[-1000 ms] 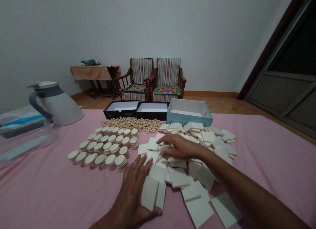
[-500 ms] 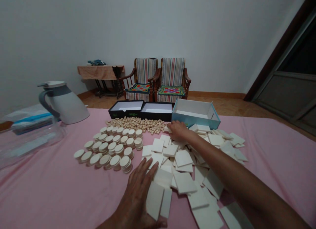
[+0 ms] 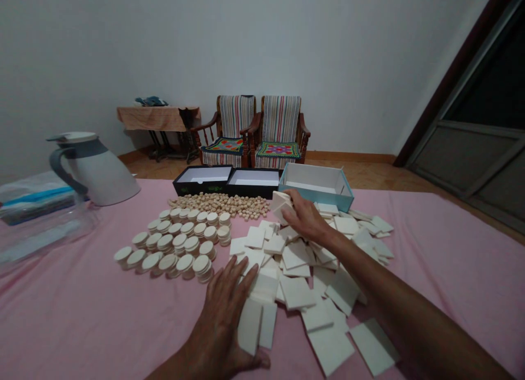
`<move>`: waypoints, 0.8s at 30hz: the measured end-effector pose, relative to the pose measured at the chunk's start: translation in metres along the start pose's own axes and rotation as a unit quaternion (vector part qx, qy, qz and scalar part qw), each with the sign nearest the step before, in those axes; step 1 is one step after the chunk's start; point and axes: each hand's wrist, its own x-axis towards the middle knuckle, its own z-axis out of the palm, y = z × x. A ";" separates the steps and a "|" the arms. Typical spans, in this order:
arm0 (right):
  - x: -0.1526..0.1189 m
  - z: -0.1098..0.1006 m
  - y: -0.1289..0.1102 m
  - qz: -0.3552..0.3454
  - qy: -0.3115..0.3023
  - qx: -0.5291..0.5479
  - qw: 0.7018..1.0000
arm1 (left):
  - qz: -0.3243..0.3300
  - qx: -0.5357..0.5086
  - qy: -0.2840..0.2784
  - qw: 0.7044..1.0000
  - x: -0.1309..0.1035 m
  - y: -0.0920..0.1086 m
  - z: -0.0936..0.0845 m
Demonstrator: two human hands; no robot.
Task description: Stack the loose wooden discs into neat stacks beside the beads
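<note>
My left hand [image 3: 223,309] rests on the near edge of the heap, fingers stretched out and thumb spread below. A few pale square wooden tiles [image 3: 250,326] lie against its palm, between fingers and thumb. Further off, my right hand [image 3: 305,213] is closed on a couple of square wooden tiles [image 3: 282,204], lifted and tilted above the heap's far left side. Beneath my right arm spreads a loose heap of such tiles [image 3: 297,292]. Left of the heap stand rows of stacked round wooden discs [image 3: 179,242]. Small wooden beads [image 3: 221,204] lie in a band behind the discs.
Two black boxes [image 3: 205,188] and a light blue box [image 3: 318,192] line the far edge of the pink cloth [image 3: 443,270]. To the left are a grey-white jug [image 3: 98,172] and clear plastic packaging [image 3: 49,235]. Two armchairs [image 3: 281,126] stand beyond.
My right hand has lifted tiles from beside the beads and turned them into clear view. My left hand stays against the near tiles. The whole view has shifted slightly.
</note>
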 end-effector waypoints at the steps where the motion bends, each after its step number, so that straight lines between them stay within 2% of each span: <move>1: -0.008 -0.006 -0.006 -0.010 0.012 0.060 0.998 | 0.003 0.000 0.003 1.000 0.001 0.000 -0.001; 2: -0.015 -0.010 -0.012 -0.014 0.012 0.104 0.994 | 0.008 0.001 0.009 1.000 0.001 0.000 -0.001; 4: -0.031 -0.012 -0.024 -0.030 -0.040 0.158 0.986 | 0.018 0.003 0.020 1.000 0.003 0.000 -0.002; 7: -0.049 -0.003 -0.037 -0.035 -0.103 0.178 0.978 | 0.025 0.005 0.031 0.999 0.004 0.000 -0.003; 9: -0.055 0.003 -0.039 -0.032 -0.113 0.181 0.976 | 0.023 0.009 0.033 0.999 0.004 0.000 -0.003; 11: -0.055 0.004 -0.035 -0.028 -0.094 0.186 0.978 | 0.022 0.016 0.034 0.999 0.004 0.000 -0.003; 16: -0.047 -0.009 0.008 -0.008 0.031 0.129 0.991 | 0.024 0.040 0.034 0.998 0.003 0.000 -0.003; 19: -0.049 -0.015 0.043 0.006 0.056 0.078 0.995 | 0.025 0.054 0.030 0.998 0.003 0.003 -0.004; 24: -0.046 -0.025 0.090 0.036 0.154 -0.113 0.981 | 0.025 0.060 0.029 0.997 0.004 0.012 -0.006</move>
